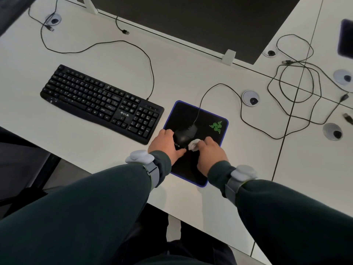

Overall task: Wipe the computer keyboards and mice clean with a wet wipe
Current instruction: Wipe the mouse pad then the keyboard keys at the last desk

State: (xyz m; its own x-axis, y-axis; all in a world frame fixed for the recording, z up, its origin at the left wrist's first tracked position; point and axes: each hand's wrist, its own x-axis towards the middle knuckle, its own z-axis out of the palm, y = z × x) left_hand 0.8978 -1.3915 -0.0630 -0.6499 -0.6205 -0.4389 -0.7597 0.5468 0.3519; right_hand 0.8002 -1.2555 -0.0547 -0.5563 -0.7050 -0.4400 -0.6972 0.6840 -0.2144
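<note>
At a white tabletop, we are on the mouse step of the cleaning job: the black mouse sits on the near-left part of a purple-edged black mouse pad, its cable looping away to the far right. Our left hand holds the mouse from its left side, the fingers curled over that flank and the thumb lying along the near edge, just under the white lettering. Our right hand works from the right, its fingers bunched and closed on a crumpled white wet wipe, which is pressed against the mouse's near-right shoulder. Whether the wipe also touches the pad beneath, we cannot tell. The black keyboard lies just left of the pad, set at a slant, with no hand on it. By our reading, the mouse is partly done at most, since the wipe meets only one corner of the shell. The next move, as we judge it, calls for drawing the wipe across the top and buttons towards the far end while the left hand holds the body firm, so that the light mouse does not slide on the pad. After that the grip would need to shift, so that the covered left flank can be reached.
</note>
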